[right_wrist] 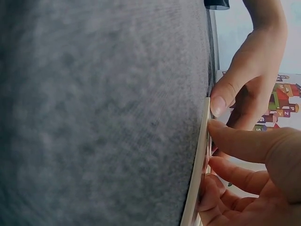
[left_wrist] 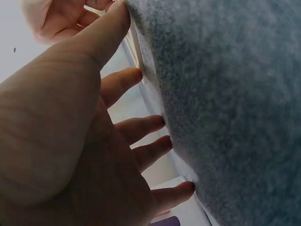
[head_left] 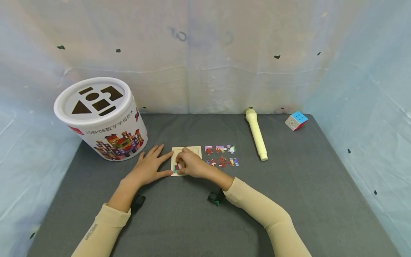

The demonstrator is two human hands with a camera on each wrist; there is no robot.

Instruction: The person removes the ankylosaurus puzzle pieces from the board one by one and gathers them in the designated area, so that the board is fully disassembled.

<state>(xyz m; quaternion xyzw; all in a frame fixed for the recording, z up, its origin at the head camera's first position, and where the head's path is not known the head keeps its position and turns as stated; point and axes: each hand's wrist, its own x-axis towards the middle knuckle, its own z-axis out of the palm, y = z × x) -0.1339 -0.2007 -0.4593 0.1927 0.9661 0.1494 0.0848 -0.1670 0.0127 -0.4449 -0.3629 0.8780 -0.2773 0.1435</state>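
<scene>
While your right hand (head_left: 194,165) bends over the wooden tray (head_left: 194,149), whether it pinches anything is unclear; your left hand (head_left: 148,170), spread wide, touches its nine-o'clock edge. Puzzle pieces (head_left: 222,162) lie at three, tub (head_left: 110,134) at ten, microphone (head_left: 256,134) then cube (head_left: 296,121) at two.

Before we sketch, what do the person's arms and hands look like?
The left sleeve is cream with dark lettering; the right sleeve is cream, unmarked where visible. Left hand and right hand are ungloved, each with a black wrist camera.
</scene>
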